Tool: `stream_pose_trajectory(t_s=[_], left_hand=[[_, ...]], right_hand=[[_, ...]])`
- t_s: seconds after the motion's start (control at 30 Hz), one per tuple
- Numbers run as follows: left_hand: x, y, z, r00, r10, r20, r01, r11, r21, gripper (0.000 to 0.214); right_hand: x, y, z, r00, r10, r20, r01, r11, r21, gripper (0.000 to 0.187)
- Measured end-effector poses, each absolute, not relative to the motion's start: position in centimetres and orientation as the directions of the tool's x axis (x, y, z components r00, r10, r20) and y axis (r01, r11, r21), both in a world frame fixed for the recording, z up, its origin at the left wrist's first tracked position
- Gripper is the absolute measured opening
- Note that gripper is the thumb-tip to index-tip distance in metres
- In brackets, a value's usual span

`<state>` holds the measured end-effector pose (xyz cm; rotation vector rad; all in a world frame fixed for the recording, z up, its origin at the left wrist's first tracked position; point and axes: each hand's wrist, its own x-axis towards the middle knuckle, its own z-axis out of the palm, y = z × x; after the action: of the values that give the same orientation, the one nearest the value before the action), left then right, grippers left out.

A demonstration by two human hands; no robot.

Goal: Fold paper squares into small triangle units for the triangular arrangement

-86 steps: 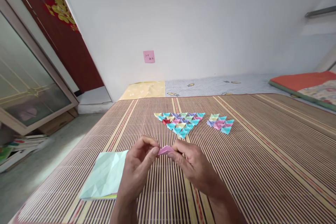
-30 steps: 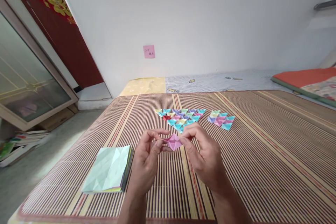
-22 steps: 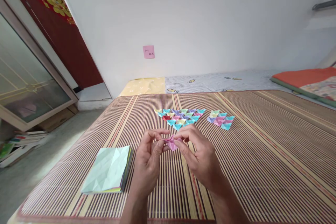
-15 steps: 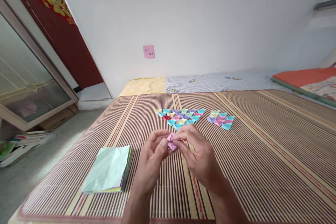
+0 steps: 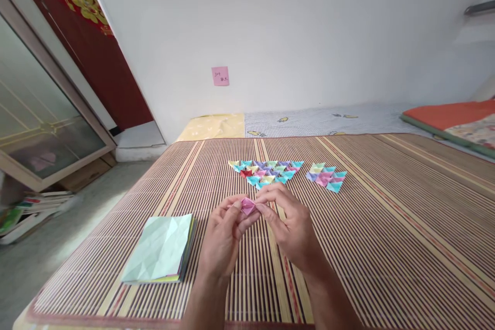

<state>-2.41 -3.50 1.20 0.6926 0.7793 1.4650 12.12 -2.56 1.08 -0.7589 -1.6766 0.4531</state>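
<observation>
Pink folded paper (image 5: 247, 205) pinched between left hand (image 5: 224, 234) and right hand (image 5: 288, 221)

Two bare forearms (image 5: 204, 304) reach forward from the bottom edge, the left hand (image 5: 224, 232) and right hand (image 5: 292, 221) meeting in the middle, backs up, thumbs and fingertips pinched closed together.

Pastel papers on a striped mat

The folded paper piece (image 5: 247, 205) is pink. The mat (image 5: 386, 227) has fine brown and tan stripes with thin red lines. The paper stack (image 5: 158, 248) has a pale mint top sheet. The large triangle of folded pieces (image 5: 266, 171) mixes teal, yellow, pink, purple and red. The small cluster (image 5: 326, 178) shows teal, pink, lilac and pale green. The wall note (image 5: 220, 76) is pink.
</observation>
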Motion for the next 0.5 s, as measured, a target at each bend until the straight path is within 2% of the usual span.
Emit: stream_pose_trajectory(t_s=[0.13,0.3,0.5], left_hand=[[-2.1,-3.4,0.4,-0.046,0.999,-0.022,-0.515,-0.005,0.857,0.036],[-2.0,-3.5,-0.3,-0.039,0.999,0.032,-0.421,-0.046,0.906,0.036],[-1.3,-3.5,-0.1,-0.065,0.997,-0.034,-0.540,-0.006,0.842,0.039]], right_hand=[[11.8,-2.8,1.2,-0.109,0.696,0.710,0.296,0.705,-0.645,0.014],[11.2,-2.9,0.8,-0.154,0.728,0.668,0.501,0.640,-0.582,0.015],[10.7,-2.5,0.1,-0.185,0.667,0.722,0.709,0.599,-0.372,0.012]])
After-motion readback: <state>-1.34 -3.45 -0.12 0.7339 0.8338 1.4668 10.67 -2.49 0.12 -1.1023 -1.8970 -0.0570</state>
